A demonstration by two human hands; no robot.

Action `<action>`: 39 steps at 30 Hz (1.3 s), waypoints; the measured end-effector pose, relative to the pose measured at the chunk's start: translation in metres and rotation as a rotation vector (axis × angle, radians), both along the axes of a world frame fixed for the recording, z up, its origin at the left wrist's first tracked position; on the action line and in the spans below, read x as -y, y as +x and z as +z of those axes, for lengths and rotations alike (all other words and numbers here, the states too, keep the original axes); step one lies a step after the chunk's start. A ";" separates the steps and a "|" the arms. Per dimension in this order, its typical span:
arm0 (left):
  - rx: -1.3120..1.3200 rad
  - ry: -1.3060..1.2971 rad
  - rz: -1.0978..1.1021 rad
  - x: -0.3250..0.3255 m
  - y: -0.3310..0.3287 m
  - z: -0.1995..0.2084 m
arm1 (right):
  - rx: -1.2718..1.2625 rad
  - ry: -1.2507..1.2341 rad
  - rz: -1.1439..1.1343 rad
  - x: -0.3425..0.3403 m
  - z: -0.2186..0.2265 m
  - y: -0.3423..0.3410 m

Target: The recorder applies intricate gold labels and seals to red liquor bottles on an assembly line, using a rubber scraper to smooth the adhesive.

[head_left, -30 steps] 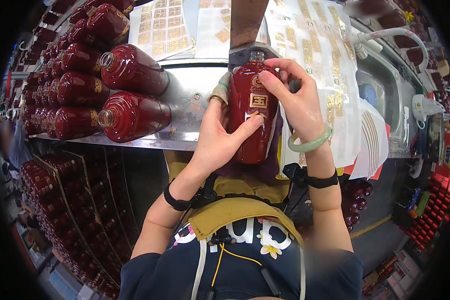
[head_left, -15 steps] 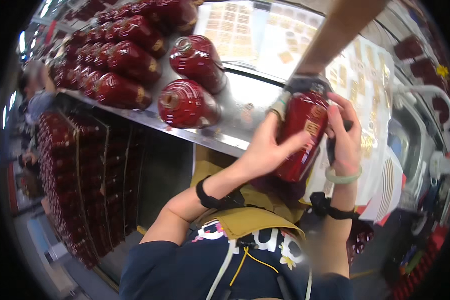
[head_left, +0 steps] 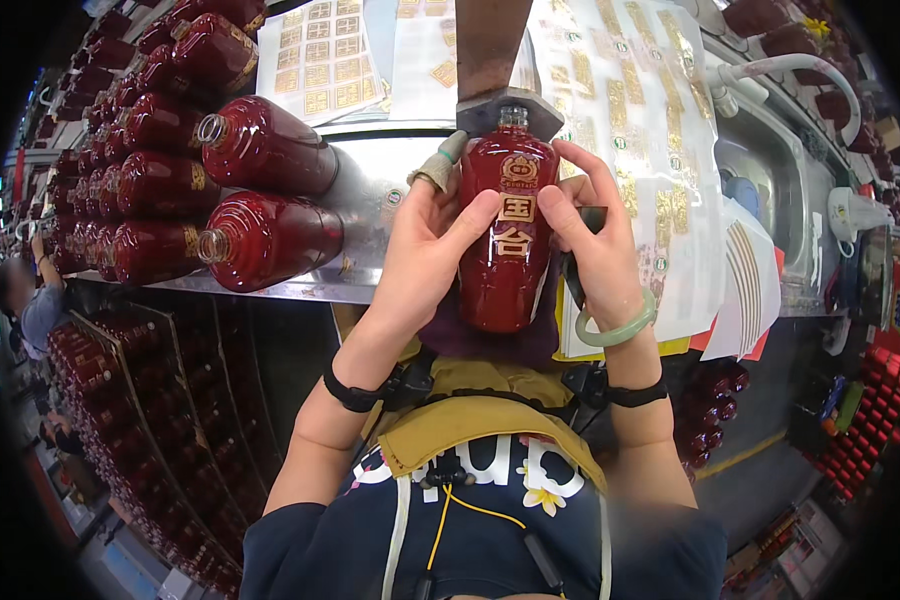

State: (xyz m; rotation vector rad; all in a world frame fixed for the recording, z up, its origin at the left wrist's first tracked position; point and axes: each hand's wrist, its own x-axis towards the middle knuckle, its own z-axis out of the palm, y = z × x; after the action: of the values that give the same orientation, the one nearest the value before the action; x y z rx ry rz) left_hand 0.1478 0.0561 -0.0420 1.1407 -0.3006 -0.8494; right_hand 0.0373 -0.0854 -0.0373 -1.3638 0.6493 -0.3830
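Note:
A dark red glass bottle [head_left: 507, 295] with an uncapped clear neck lies in front of me, its neck in a notched dark rest [head_left: 545, 118]. Gold characters and an emblem run down its face. My left hand [head_left: 420, 250] grips its left side, the thumb pressing beside the upper character; a cloth cover wraps one fingertip. From the other side my right hand [head_left: 605, 255] holds the bottle, thumb at the edge of the lettering. A dark strip-like object [head_left: 573, 280], its kind unclear, shows by my right palm. The fingers behind the bottle are partly hidden.
Two similar red bottles [head_left: 270, 150] lie on the metal table [head_left: 375, 170] at left, beside rows of more bottles [head_left: 160, 185]. Sheets of gold stickers [head_left: 320, 55] spread behind and to the right [head_left: 625, 150]. A sink [head_left: 760, 160] is at far right; stacked bottles fill the lower left.
My view has turned, and the bottle now sits straight before me instead of tilted. My right thumb has come onto its face; my left thumb has shifted up along the lettering.

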 end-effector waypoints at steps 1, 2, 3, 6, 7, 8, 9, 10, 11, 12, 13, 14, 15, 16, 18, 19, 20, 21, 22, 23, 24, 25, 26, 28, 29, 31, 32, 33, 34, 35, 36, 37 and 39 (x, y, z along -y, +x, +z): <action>0.005 0.015 0.003 0.001 -0.001 0.001 | -0.021 -0.040 0.003 0.000 -0.001 0.000; 0.003 0.017 0.003 0.001 -0.001 0.001 | -0.023 -0.038 0.003 -0.001 -0.001 0.001; 0.007 0.017 0.007 0.001 -0.001 0.002 | -0.022 -0.039 -0.005 -0.001 -0.001 0.002; 0.017 0.015 0.013 0.002 -0.001 0.002 | -0.011 -0.041 -0.016 -0.001 -0.004 0.003; 0.025 0.017 0.015 0.002 -0.001 0.001 | -0.015 -0.048 -0.011 -0.001 -0.003 0.003; 0.034 0.019 0.016 0.001 -0.001 0.001 | -0.018 -0.054 -0.005 -0.002 -0.003 0.003; 0.033 0.020 0.017 0.001 0.000 0.001 | -0.016 -0.049 -0.007 -0.002 -0.004 0.004; 0.032 0.020 0.015 0.001 0.000 0.001 | -0.016 -0.047 -0.006 -0.001 -0.003 0.004; 0.032 0.019 0.014 0.000 0.000 0.002 | -0.019 -0.028 0.000 -0.001 -0.001 0.004; 0.031 0.019 0.013 0.000 0.000 0.001 | -0.022 -0.012 0.004 0.000 0.000 0.003; 0.000 -0.006 0.008 -0.001 0.000 0.000 | -0.023 -0.012 0.003 0.000 0.001 0.002; -0.030 -0.030 0.003 -0.002 0.001 0.000 | -0.009 -0.017 0.008 0.001 0.001 0.001; -0.031 -0.029 0.004 -0.003 0.000 -0.001 | 0.005 -0.020 0.013 0.000 0.001 0.000; -0.009 -0.039 -0.003 -0.005 0.000 -0.001 | 0.004 -0.019 0.014 0.000 0.000 0.000; 0.012 -0.050 -0.009 -0.006 0.000 -0.002 | 0.006 -0.070 0.010 -0.001 -0.004 0.002; 0.003 -0.046 -0.006 -0.006 0.000 -0.002 | 0.006 -0.070 0.011 -0.001 -0.001 0.002; -0.006 -0.043 -0.003 -0.005 0.001 -0.002 | -0.002 0.014 0.012 0.000 0.005 0.001; -0.005 -0.044 -0.002 -0.003 0.001 -0.001 | -0.010 0.098 0.013 0.001 0.007 0.001; 0.010 -0.024 0.013 -0.001 0.002 0.001 | -0.009 0.098 0.014 0.002 0.006 0.001; 0.026 -0.005 0.028 0.001 0.002 0.002 | -0.014 0.067 0.012 0.002 0.004 0.002; 0.026 -0.006 0.027 0.003 0.003 0.001 | -0.019 0.036 0.009 0.001 0.002 0.002; 0.040 0.008 0.018 0.005 0.003 0.000 | -0.020 0.036 0.008 0.000 0.001 0.003; 0.055 0.021 0.008 0.006 0.003 -0.001 | -0.019 0.011 0.001 -0.001 0.000 0.003; 0.054 0.026 0.011 0.006 0.003 0.002 | -0.018 -0.011 -0.006 -0.001 -0.001 0.003; 0.053 0.031 0.015 0.006 0.003 0.003 | -0.012 -0.017 -0.008 -0.001 -0.002 0.003; 0.054 0.036 0.021 0.006 0.002 0.005 | -0.007 -0.022 -0.010 -0.001 -0.003 0.004; 0.055 0.039 0.027 0.007 0.002 0.005 | -0.006 -0.018 -0.012 -0.002 -0.003 0.004; 0.056 0.040 0.027 0.007 0.003 0.004 | -0.003 -0.015 -0.015 -0.001 -0.003 0.004; 0.057 0.039 0.023 0.006 0.004 0.002 | -0.002 -0.014 -0.015 0.000 -0.003 0.004; 0.059 0.039 0.018 0.006 0.004 0.001 | -0.015 -0.028 0.005 0.002 -0.003 0.003; 0.062 0.035 0.019 0.007 0.005 0.001 | -0.023 -0.045 0.026 0.003 -0.002 0.004; 0.050 0.032 0.031 0.008 0.006 0.002 | -0.020 -0.049 0.025 0.004 0.001 0.005; 0.037 0.029 0.043 0.012 0.008 0.005 | -0.029 0.036 0.009 0.008 0.008 0.009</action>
State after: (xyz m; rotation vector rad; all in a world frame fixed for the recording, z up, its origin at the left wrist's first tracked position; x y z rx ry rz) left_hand 0.1553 0.0444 -0.0372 1.1866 -0.2941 -0.7978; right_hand 0.0465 -0.0934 -0.0291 -1.3393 0.6703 -0.3432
